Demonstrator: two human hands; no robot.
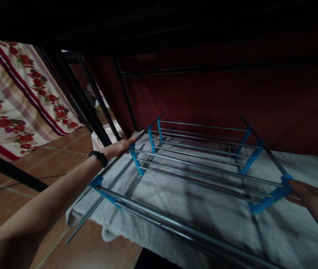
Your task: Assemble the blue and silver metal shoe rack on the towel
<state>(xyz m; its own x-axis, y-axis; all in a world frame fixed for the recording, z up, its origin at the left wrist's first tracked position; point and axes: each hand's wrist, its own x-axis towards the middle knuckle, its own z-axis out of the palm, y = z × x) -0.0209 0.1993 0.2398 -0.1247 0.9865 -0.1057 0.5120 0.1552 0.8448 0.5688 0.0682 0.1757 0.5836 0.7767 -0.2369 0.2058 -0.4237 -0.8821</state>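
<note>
A floral curtain (24, 101) hangs over tiled floor (61, 160), then black posts (83, 98). The left hand (121, 146), partly curled, grips the side of a blue-bracketed metal rack (203, 166) over grey cloth (304, 164), before a dark red drape (203, 93). The right hand (312, 198) curls around the rack's right corner.

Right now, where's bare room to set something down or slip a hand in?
Bare: grey cloth right of the rack, between right hand and red drape; tiled floor beside the floral curtain, though a cable crosses it. A hand probably fits behind the front tubes. Crowded: the rack's left edge, with left hand and rods.
</note>
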